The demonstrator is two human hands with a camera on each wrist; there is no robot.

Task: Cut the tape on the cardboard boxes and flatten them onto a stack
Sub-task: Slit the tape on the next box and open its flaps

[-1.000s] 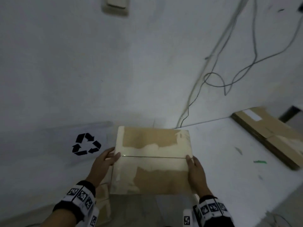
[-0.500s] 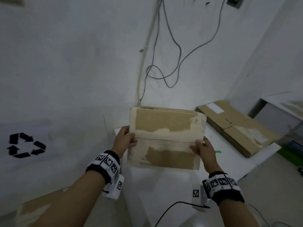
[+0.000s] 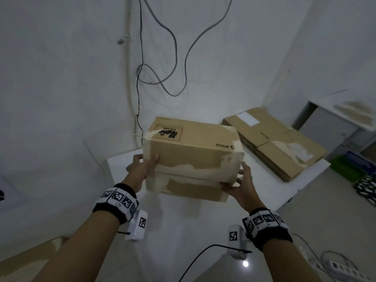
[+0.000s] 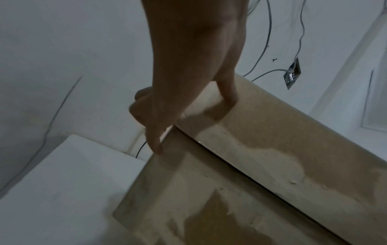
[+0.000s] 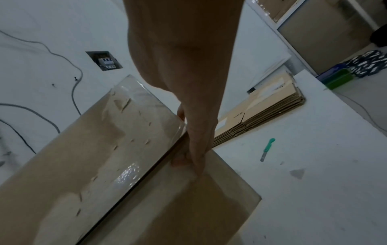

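Hands grip a taped cardboard box [image 3: 191,157] from both ends, holding it in the air above the white table [image 3: 270,192]. The left hand [image 3: 140,169] clasps the box's left end: its thumb lies flat across the near face, and the fingers wrap round the end wall, where the left wrist view shows one fingertip [image 4: 157,147] pressed near the seam between the flaps. The right hand [image 3: 242,186] cradles the lower right corner, palm turned toward the box, thumb hooked on the near face and fingers spread along the right end; in the right wrist view its fingers [image 5: 194,154] curl over the flap edge beside the seam. Both hands are opened about as wide as the box's end walls and closed firmly on it.

Clear tape [image 5: 130,132] covers the seam on the face turned toward the person, glossy and wrinkled, with pale torn patches around it. The box tilts so that a printed side faces up, showing a dashed red label and a logo.

Farther right on the table lies a stack of flattened boxes [image 3: 278,143], apart from the held box. A green-handled knife [image 5: 267,149] lies on the table between the box and the stack, touching neither. Cables [image 3: 162,78] hang down the white wall [image 3: 61,78] behind.
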